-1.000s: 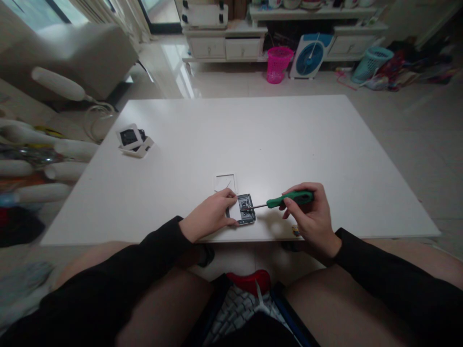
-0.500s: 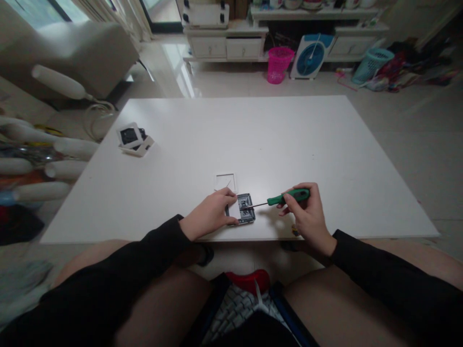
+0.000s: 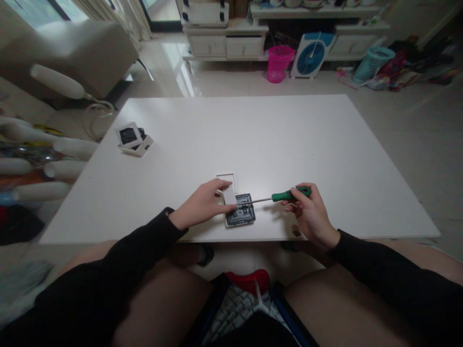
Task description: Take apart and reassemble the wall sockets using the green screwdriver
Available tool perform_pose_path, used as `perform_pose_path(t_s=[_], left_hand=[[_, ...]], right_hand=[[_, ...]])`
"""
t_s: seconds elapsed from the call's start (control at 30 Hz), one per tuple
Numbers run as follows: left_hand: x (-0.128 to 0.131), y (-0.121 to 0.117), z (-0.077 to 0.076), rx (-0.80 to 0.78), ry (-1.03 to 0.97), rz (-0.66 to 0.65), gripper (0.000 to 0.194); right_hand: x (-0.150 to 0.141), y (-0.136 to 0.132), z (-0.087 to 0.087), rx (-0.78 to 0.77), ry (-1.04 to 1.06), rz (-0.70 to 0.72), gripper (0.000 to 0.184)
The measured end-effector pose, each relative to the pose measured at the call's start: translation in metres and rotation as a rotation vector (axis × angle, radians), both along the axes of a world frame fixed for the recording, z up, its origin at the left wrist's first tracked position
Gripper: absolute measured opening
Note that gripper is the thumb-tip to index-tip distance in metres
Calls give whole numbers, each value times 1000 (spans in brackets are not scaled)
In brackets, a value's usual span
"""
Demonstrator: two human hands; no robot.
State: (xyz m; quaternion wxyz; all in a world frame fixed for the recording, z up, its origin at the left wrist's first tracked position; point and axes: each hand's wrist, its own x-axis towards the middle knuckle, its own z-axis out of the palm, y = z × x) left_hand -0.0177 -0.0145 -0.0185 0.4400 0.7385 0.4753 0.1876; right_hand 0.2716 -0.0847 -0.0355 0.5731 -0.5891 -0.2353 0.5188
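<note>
My left hand point(image 3: 208, 200) pinches a white switch rocker plate point(image 3: 229, 195) between thumb and fingers, tilted up off the left side of a dark wall switch body point(image 3: 241, 214). That body lies on the white table near its front edge. In my right hand point(image 3: 311, 212) is a green-handled screwdriver point(image 3: 289, 194). Its thin shaft points left, and the tip is over the switch body beside the rocker plate; whether it touches is too small to tell. Just behind, a white square frame point(image 3: 235, 178) lies partly hidden by my left hand.
More white frames and dark switch parts point(image 3: 134, 140) are stacked at the table's point(image 3: 282, 130) far left. Small brass-coloured pieces point(image 3: 296, 231) lie near the front edge below my right hand. Beyond the table stand a pink basket point(image 3: 278, 65) and a blue fan point(image 3: 311, 55).
My left hand has lifted the white rocker plate off the switch body and tilted it, uncovering the left half. The screwdriver has shifted slightly right and up.
</note>
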Motion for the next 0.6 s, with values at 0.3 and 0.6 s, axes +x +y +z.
perform_pose_path(t_s=[0.3, 0.6], left_hand=[[-8, 29, 4, -607, -711, 474, 26], [-6, 44, -24, -335, -342, 459, 5]], right_hand=[[0, -1, 12, -6, 16, 6, 59], [0, -4, 14, 6, 5, 31, 60]])
